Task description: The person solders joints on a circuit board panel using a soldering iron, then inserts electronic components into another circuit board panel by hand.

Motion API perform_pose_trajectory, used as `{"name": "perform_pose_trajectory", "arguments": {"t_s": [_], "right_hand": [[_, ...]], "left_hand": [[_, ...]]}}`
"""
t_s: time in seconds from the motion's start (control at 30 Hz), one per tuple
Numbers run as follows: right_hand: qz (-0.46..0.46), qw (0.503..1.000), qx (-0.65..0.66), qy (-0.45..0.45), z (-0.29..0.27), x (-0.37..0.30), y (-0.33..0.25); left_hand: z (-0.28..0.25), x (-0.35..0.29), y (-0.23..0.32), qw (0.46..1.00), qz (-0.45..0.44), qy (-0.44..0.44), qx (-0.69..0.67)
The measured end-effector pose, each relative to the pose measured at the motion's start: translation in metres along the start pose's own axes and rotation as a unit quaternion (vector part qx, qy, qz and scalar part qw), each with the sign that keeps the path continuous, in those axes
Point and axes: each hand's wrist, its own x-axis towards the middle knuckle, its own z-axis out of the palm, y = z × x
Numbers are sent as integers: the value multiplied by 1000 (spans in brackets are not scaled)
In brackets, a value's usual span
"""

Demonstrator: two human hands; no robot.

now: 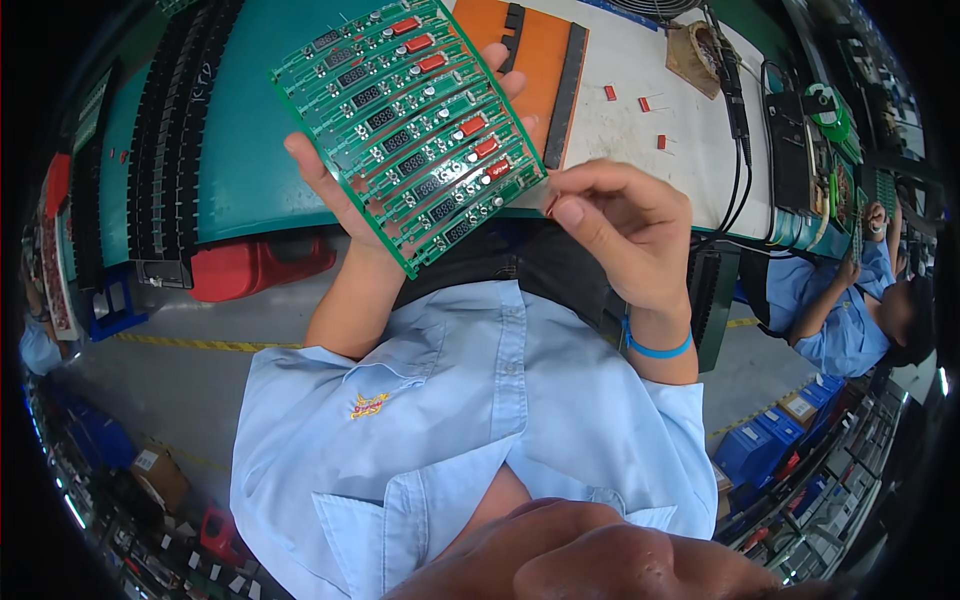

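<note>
My left hand (345, 205) holds a green circuit board panel (412, 135) from beneath, thumb at its left edge and fingertips past its right edge. The panel is made of several narrow strips, each with a black digit display. Red box-shaped capacitors (470, 127) sit on some strips near the right side; other strips have none there. At the panel's lower right corner, my right hand (635, 230) pinches a small red capacitor (551, 206) between thumb and forefinger. The fingers partly cover it, so whether it touches the board cannot be told.
Three loose red capacitors (644, 104) lie on the white worktop (610, 130). Behind the panel is an orange board (545, 60); black slotted racks (175, 130) stand at left. Cables (738, 130) run down at right, where a co-worker (850, 300) sits. A red container (260, 268) is below the table.
</note>
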Motion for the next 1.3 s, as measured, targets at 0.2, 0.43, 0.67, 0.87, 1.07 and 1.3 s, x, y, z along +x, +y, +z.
{"name": "perform_pose_trajectory", "arguments": {"t_s": [0.2, 0.43, 0.67, 0.87, 1.07, 1.3], "right_hand": [[85, 993, 86, 17, 5, -8, 0], [84, 990, 112, 6, 6, -4, 10], [53, 995, 80, 23, 11, -4, 14], [44, 996, 64, 36, 17, -7, 13], [40, 996, 60, 43, 19, -9, 15], [54, 995, 66, 49, 20, -5, 12]], "left_hand": [[-8, 3, 2, 995, -19, -74, -58], [-8, 3, 1, 996, -13, -76, -49], [-6, 3, 0, 997, -12, -62, -53], [-6, 3, -1, 998, -3, -51, -29], [-5, 2, -2, 998, 9, -55, -32], [-9, 1, -2, 996, 9, -78, -39]]}}
